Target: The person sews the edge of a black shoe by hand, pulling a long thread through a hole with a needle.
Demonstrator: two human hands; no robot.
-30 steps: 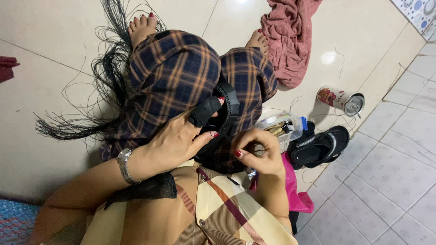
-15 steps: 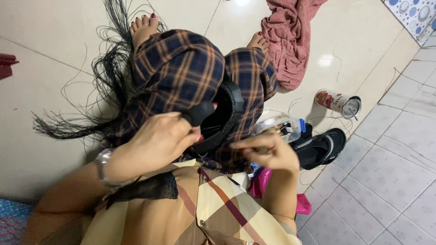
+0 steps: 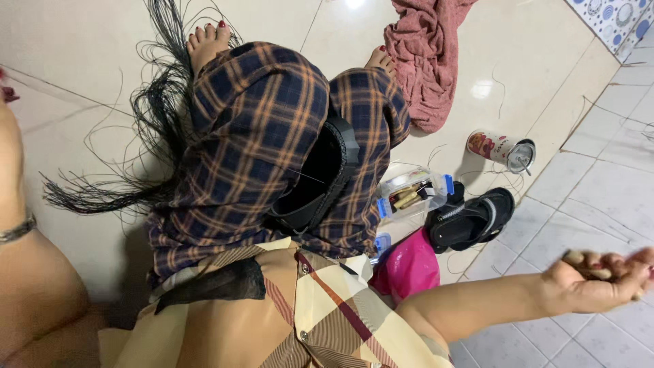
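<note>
From the head view, my right hand point(image 3: 599, 276) is flung out over the grey tiles, well right of the black wig cap point(image 3: 315, 178) on my lap, fingers curled loosely around something small I can't make out. My left hand is out of the picture; only the forearm with its bracelet point(image 3: 17, 228) shows, left of the cap. The cap's long axis runs diagonally between my knees. Loose black hair strands point(image 3: 139, 136) fan out left of it, nearer my left arm; the clear box point(image 3: 412, 194) sits right of it.
</note>
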